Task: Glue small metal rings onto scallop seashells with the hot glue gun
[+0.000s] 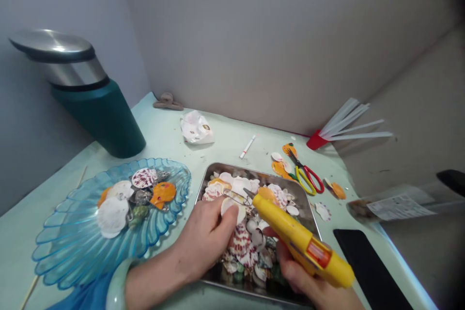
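My left hand (207,232) pinches a pale, roundish shell (234,209) between thumb and fingers, with a thin metal clip (234,195) showing at its upper edge. Wrapped round the handle of a yellow hot glue gun (298,235) is my right hand (298,271). The gun's nozzle points up and left, close to the clip; whether they touch I cannot tell. Both hands are over a metal tray (316,218) heaped with shells (243,244), some white, some striped purple. My hands and the gun hide part of the heap.
On the left, a blue scalloped dish (72,232) holds several shells. Behind it stands a green bottle (105,116). Scissors (305,174), glue sticks in a red cup (317,140), a black phone-like slab (366,269) and a plastic bag (395,208) lie right. Tissue pack (196,128) behind.
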Demonstrator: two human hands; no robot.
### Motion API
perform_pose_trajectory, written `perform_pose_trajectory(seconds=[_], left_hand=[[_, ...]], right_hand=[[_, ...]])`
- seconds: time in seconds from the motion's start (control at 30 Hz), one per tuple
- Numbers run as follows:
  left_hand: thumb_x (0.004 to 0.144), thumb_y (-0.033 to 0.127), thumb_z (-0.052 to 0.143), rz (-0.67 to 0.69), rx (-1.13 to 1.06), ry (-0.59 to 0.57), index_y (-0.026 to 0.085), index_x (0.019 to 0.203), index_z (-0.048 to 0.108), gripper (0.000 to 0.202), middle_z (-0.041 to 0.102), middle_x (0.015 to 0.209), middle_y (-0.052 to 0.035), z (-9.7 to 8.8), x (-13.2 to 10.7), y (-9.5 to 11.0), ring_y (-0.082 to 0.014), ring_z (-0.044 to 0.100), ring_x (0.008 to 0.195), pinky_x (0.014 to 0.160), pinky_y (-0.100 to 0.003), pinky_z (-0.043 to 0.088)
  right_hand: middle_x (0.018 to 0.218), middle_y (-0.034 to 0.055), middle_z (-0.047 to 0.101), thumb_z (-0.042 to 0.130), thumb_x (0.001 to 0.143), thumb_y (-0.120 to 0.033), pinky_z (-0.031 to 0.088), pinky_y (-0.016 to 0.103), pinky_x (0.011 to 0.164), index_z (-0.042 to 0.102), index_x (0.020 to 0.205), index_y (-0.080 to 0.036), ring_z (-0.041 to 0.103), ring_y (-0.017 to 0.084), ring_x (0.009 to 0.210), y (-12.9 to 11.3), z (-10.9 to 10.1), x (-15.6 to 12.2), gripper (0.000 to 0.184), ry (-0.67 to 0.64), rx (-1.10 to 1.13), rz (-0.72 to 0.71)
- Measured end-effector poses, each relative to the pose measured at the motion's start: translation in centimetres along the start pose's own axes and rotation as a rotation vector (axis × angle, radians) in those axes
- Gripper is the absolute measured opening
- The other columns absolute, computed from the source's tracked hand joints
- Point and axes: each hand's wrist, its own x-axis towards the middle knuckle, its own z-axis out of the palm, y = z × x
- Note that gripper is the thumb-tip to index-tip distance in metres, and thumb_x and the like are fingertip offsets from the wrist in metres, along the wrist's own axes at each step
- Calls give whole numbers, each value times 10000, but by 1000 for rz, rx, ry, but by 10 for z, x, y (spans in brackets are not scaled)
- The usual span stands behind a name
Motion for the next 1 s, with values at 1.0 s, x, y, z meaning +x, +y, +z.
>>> perform_pose_trajectory(seconds=[1.0], left_hand=[[934, 349, 268, 138, 149, 21, 229, 618, 366, 352, 440, 578, 28, 7, 3, -11, -160, 438, 557, 566, -288, 277]], right_hand=[[606, -3, 665, 675, 766, -376, 523, 249, 513, 699, 831, -202, 606, 172, 515, -16, 2, 9, 187, -62, -354, -240]])
